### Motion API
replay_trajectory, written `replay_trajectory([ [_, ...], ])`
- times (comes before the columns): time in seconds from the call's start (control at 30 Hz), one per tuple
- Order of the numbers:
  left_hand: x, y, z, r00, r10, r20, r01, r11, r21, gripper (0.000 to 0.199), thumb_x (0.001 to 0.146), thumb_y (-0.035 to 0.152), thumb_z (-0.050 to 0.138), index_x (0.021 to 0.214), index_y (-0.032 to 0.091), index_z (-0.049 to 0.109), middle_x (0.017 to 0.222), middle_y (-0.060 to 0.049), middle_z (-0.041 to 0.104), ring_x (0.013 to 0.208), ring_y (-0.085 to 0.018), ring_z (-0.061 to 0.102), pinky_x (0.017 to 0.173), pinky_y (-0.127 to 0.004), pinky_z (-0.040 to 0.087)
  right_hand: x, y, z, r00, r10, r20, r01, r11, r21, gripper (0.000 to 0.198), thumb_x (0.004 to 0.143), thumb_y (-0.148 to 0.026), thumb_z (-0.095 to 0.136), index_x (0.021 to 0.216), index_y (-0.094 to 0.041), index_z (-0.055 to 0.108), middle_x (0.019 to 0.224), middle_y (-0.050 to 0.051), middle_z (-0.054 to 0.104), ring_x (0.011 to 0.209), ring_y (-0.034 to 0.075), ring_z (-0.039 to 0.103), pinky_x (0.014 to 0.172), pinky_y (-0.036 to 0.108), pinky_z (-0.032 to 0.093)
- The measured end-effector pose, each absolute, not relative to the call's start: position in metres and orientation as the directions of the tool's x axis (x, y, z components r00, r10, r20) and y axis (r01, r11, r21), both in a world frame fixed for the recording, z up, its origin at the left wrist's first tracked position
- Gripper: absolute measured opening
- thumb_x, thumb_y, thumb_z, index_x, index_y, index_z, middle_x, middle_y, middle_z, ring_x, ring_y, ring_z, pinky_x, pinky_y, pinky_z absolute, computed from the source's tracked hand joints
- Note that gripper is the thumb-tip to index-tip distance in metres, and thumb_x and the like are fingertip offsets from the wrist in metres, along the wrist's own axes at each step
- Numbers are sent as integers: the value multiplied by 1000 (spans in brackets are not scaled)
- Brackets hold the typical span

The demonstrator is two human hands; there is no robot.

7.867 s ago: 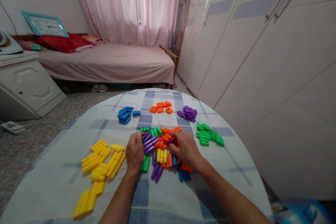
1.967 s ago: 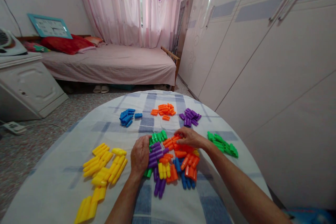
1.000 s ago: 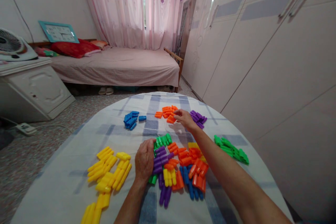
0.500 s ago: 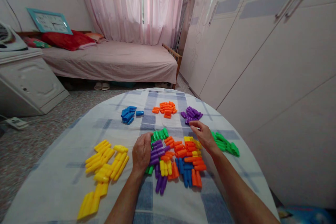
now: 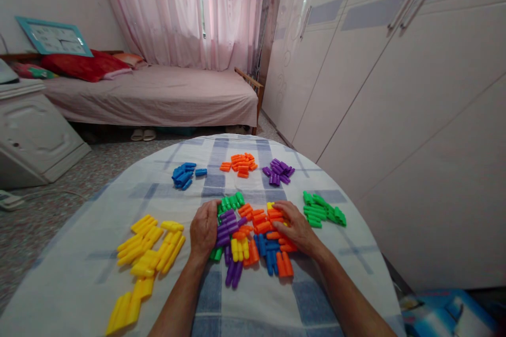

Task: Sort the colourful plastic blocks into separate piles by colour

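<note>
A mixed cluster of bullet-shaped plastic building blocks, in purple, green, orange, yellow and blue, lies on the near middle of the table. My left hand grips its left edge, against the green and purple blocks; the fingertips are partly hidden. On the other side, my right hand curls over orange blocks and a yellow one, thumb and fingers pressed to them. Blue blocks sit at the cluster's near right, just left of my right hand. Some blocks under the right palm cannot be seen.
Yellow blocks spread at the left. Along the far side lie blue, orange and purple piles, with green blocks to the right. A checked cloth covers the round table. Wardrobe and bed stand beyond.
My right hand has come back from beside the purple pile onto the right side of the cluster. My left hand stays at the left edge. The whole view has shifted slightly.
</note>
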State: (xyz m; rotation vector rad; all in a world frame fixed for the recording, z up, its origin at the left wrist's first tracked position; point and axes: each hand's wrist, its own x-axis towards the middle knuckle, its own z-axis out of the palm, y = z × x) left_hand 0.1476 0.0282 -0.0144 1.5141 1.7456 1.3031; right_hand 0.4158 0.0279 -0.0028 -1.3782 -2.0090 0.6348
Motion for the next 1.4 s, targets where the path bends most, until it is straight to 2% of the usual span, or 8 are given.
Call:
replay_trajectory([
  [0.3,149,28,-11,-265,935,237,503,-76,861,46,91,45,26,94,21,65,97,-6,68,94,-21,61,86,-35,46,411,55,14,-155,942,298,681,320,-659,31,79,-36,60,106,-21,60,111,7,61,106,22,55,95,38,41],
  [0.47,148,28,-12,-268,934,235,495,-76,866,45,91,45,27,95,21,65,97,-6,68,95,-21,61,88,-36,45,382,111,25,-152,952,265,758,284,-587,34,78,-35,61,107,-17,62,103,8,64,94,20,58,87,35,44],
  [0.63,148,28,-13,-277,932,232,477,-77,876,45,91,46,29,96,21,66,96,-6,69,95,-21,62,86,-35,47,352,152,30,-216,933,288,799,339,-497,40,80,-30,60,117,-17,58,116,11,60,107,22,54,95,35,40],
  [0.83,149,27,-12,-310,927,210,457,-49,888,48,90,48,29,94,19,66,95,-7,69,95,-22,61,85,-35,46,381,119,30,-13,908,418,688,312,-656,36,83,-33,51,115,-16,59,117,12,59,111,23,52,95,38,42],
  [0.93,149,27,-11,-327,922,209,443,-45,895,48,90,49,30,92,19,67,91,-6,69,90,-21,61,82,-33,46,404,78,19,129,932,338,596,200,-778,36,84,-38,48,110,-16,60,113,12,60,106,25,55,86,38,47],
  [1.03,150,26,-10,-315,922,226,435,-72,897,45,90,49,33,88,19,67,88,-4,68,87,-19,61,80,-30,45,416,43,2,214,947,238,518,97,-850,37,84,-41,45,109,-16,59,113,13,61,102,25,57,87,39,46],
  [1.2,150,24,-9,-273,930,247,407,-121,906,46,89,50,35,80,18,66,77,-2,67,78,-17,60,75,-27,44,410,22,-17,212,941,265,535,115,-837,37,86,-41,42,106,-16,60,111,13,62,101,24,57,93,40,42],
  [1.4,151,24,-7,-315,924,218,348,-101,932,43,86,52,40,90,16,64,78,-3,68,75,-18,64,71,-27,47,406,21,-16,155,933,323,552,190,-812,37,87,-40,40,99,-15,64,102,10,66,96,22,59,90,37,43],
])
